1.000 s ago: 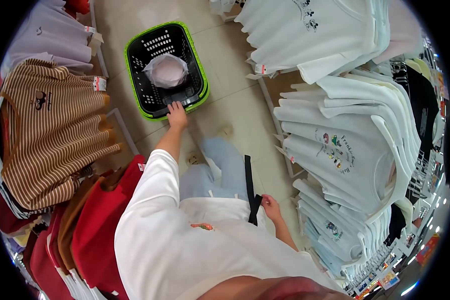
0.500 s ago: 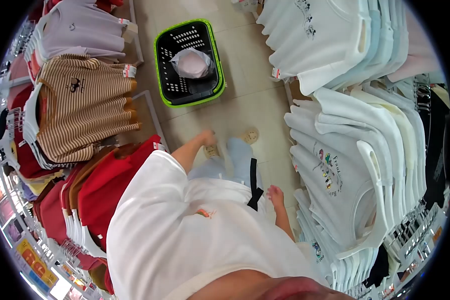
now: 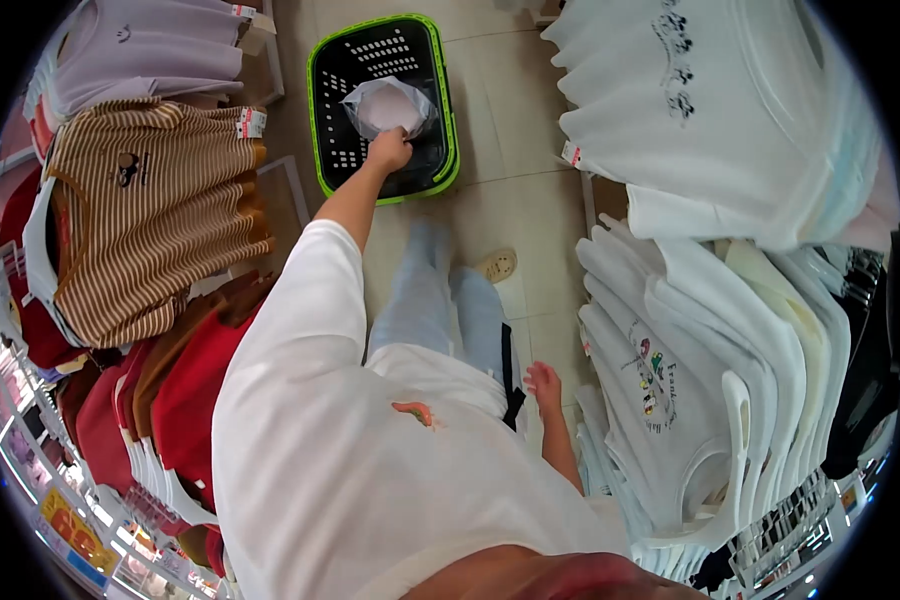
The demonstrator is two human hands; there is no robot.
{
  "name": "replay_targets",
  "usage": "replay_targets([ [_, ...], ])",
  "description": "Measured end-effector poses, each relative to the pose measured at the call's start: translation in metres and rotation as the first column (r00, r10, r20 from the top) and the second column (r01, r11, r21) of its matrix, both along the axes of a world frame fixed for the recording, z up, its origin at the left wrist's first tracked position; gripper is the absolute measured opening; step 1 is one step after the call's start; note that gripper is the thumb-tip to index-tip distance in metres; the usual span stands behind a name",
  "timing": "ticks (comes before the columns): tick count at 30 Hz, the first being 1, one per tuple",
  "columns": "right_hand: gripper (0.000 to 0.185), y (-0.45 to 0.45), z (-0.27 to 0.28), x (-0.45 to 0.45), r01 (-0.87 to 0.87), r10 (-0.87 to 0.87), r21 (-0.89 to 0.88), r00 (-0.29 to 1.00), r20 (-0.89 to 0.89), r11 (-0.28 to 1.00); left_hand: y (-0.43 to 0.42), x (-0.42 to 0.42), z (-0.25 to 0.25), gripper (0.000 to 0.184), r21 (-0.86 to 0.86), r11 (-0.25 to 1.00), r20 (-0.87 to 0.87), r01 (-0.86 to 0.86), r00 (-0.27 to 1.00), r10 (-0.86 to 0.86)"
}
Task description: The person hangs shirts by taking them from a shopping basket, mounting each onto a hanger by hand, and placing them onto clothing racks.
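A black shopping basket (image 3: 327, 125) with a bright green rim stands on the floor ahead of me. In it lies a clear plastic bag (image 3: 420, 92) around a round, pale pink item (image 3: 385, 104). My left hand (image 3: 390, 150) reaches over the near part of the basket, at the near edge of the bag. Its fingers are curled, and what they grip, if anything, is hidden beneath them. Down at my right side hangs my right hand (image 3: 544, 385), open and holding nothing, close to the rack of white shirts (image 3: 650, 370).
On the left hang a striped brown top (image 3: 170, 210), a lilac top (image 3: 150, 45) and red garments (image 3: 205, 380). White shirts with a printed mouse row (image 3: 710, 110) hang at the right. Tiled floor (image 3: 500, 110) runs between the racks.
My left hand has moved forward from beside my leg to the inside of the basket. My legs have stepped closer to it. The right hand stays at my side.
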State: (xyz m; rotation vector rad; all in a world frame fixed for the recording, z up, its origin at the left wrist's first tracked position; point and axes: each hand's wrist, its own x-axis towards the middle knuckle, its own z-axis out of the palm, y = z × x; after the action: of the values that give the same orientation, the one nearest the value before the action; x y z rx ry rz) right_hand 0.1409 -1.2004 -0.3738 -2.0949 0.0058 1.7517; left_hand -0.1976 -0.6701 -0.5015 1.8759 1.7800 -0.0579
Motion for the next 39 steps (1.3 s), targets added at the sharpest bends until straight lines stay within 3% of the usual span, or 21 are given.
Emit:
replay_targets([
  [6,0.034,-0.017,0.028,-0.041,0.153,-0.139,-0.164,0.986,0.089,0.975,0.074,-0.004,-0.078,0.031,-0.059,0.979,0.090,-0.195,0.976,0.199],
  [9,0.034,0.002,0.028,-0.076,0.134,-0.139,-0.227,0.990,-0.007,0.965,0.089,-0.005,-0.118,0.029,-0.068,0.971,0.114,-0.231,0.965,0.237],
  [12,0.034,0.038,0.017,-0.114,0.029,-0.053,-0.262,0.995,-0.084,0.965,0.101,-0.008,-0.140,0.029,-0.230,0.973,0.017,-0.007,1.000,0.011],
  [13,0.034,0.051,0.010,-0.126,0.003,-0.015,-0.195,0.998,-0.059,0.981,0.107,-0.013,-0.164,0.033,-0.380,0.918,-0.007,0.109,0.993,-0.120],
  [14,0.034,0.062,0.006,-0.136,-0.025,0.021,-0.128,0.999,-0.029,0.991,0.108,-0.018,-0.187,0.035,-0.410,0.896,-0.022,0.168,0.981,-0.194],
  [16,0.036,0.092,0.006,-0.154,0.059,-0.060,-0.122,0.998,0.001,0.991,0.095,-0.032,-0.275,0.040,-0.457,0.841,-0.041,0.290,0.938,-0.345],
  [18,0.036,0.110,0.007,-0.167,0.090,-0.094,-0.180,0.996,-0.010,0.980,0.094,-0.029,-0.321,0.046,-0.547,0.781,-0.120,0.301,0.895,-0.430],
  [20,0.037,0.126,0.015,-0.176,0.110,-0.126,-0.204,0.990,-0.063,0.973,0.087,-0.024,-0.303,0.048,-0.540,0.787,-0.183,0.298,0.871,-0.456],
  [22,0.035,0.126,0.019,-0.179,0.139,-0.158,-0.231,0.985,-0.066,0.963,0.098,-0.012,-0.257,0.042,-0.514,0.757,-0.237,0.404,0.781,-0.578],
  [24,0.034,0.126,0.028,-0.180,0.173,-0.184,-0.243,0.983,-0.022,0.954,0.117,0.005,-0.208,0.040,-0.534,0.590,-0.277,0.605,0.534,-0.799],
  [25,0.034,0.127,0.029,-0.179,0.188,-0.194,-0.241,0.981,-0.002,0.952,0.113,-0.007,-0.234,0.035,-0.378,0.667,-0.247,0.642,0.625,-0.741],
  [26,0.033,0.125,0.029,-0.178,0.179,-0.184,-0.254,0.983,0.004,0.951,0.108,-0.011,-0.259,0.032,-0.418,0.673,-0.191,0.611,0.664,-0.722],
  [28,0.033,0.115,0.028,-0.178,0.160,-0.162,-0.277,0.987,0.016,0.947,0.119,0.002,-0.206,0.032,-0.549,0.396,-0.196,0.736,0.347,-0.917],
  [31,0.035,0.118,0.028,-0.179,0.114,-0.106,-0.233,0.993,0.046,0.966,0.102,-0.015,-0.281,0.037,-0.455,0.436,-0.261,0.776,0.352,-0.899],
  [33,0.035,0.124,0.025,-0.180,0.100,-0.092,-0.200,0.995,0.049,0.975,0.094,-0.030,-0.329,0.041,-0.509,0.627,-0.230,0.590,0.609,-0.759],
  [35,0.035,0.128,0.023,-0.178,0.085,-0.078,-0.148,0.996,0.052,0.985,0.108,-0.010,-0.264,0.046,-0.591,0.646,-0.206,0.484,0.683,-0.701],
  [38,0.034,0.149,0.031,-0.169,0.106,-0.107,-0.208,0.994,0.006,0.972,0.106,-0.017,-0.269,0.046,-0.513,0.754,-0.186,0.409,0.805,-0.563],
  [39,0.034,0.152,0.032,-0.167,0.137,-0.137,-0.200,0.990,0.012,0.970,0.101,-0.030,-0.309,0.040,-0.433,0.885,-0.192,0.171,0.942,-0.277],
])
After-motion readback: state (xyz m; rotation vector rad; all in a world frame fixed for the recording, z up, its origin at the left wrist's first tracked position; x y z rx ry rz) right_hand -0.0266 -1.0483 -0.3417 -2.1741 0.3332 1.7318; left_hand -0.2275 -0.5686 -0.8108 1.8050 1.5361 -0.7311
